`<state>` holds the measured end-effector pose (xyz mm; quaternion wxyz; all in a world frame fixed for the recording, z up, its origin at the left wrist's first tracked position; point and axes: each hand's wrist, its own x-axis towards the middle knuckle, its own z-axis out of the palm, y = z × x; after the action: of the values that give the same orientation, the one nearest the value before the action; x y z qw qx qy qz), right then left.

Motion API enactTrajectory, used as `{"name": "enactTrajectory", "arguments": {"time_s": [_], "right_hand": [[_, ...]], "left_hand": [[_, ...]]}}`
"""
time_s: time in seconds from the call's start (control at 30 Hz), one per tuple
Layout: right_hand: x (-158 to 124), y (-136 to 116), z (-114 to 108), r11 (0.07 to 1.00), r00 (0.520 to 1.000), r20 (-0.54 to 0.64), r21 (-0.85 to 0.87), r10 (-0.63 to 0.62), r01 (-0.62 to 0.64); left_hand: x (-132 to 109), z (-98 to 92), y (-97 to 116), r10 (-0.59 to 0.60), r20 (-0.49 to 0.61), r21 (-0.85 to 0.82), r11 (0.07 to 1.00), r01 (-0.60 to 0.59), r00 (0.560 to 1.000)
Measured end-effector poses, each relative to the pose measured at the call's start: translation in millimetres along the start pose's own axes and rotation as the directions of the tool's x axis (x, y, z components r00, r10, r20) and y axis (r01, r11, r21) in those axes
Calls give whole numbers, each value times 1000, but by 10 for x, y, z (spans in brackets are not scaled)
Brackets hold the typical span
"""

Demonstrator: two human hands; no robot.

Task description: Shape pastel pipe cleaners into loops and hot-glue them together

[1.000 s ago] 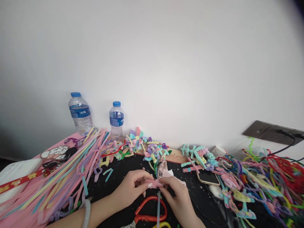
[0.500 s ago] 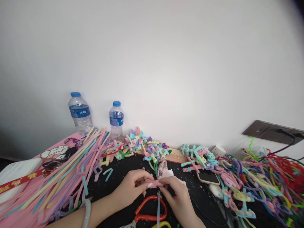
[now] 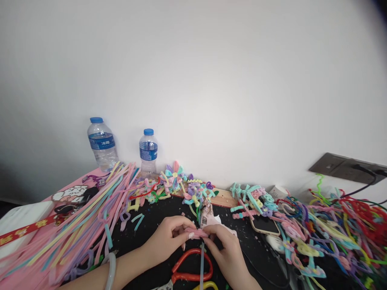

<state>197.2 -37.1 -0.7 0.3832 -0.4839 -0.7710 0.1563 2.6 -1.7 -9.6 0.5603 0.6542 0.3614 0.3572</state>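
Between my two hands is a short bundle of pink pipe cleaners [image 3: 196, 233]. My left hand [image 3: 169, 235] pinches its left end between thumb and fingers. At the other end, my right hand [image 3: 225, 245] grips it with thumb and forefinger. Just behind my fingers lies a pale pink glue gun [image 3: 208, 219], partly covered by my right hand; a translucent glue stick [image 3: 202, 262] runs toward me below the bundle. Red-handled scissors [image 3: 192, 276] rest on the black mat [image 3: 151, 225] under my hands, with a yellow handle [image 3: 208, 285] beside them at the frame's bottom edge.
Long pastel pipe cleaners [image 3: 99, 213] spread over the left side. Two water bottles [image 3: 102, 145] stand by the wall. Finished pipe-cleaner flowers [image 3: 173, 177] line the back. A phone [image 3: 265, 225], a cable and a tangled heap of pipe cleaners [image 3: 332, 229] lie on the right.
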Motion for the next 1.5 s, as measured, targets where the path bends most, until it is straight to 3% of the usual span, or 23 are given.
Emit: {"name": "enactTrajectory", "arguments": {"time_s": [0.8, 1.5], "right_hand": [[21, -35, -12, 998, 999, -9, 16, -53, 53], [7, -17, 2, 1000, 1000, 6, 7, 21, -21]], "left_hand": [[4, 0, 9, -1, 2, 9, 1000, 1, 1000], [17, -5, 10, -9, -2, 5, 1000, 9, 1000]]}}
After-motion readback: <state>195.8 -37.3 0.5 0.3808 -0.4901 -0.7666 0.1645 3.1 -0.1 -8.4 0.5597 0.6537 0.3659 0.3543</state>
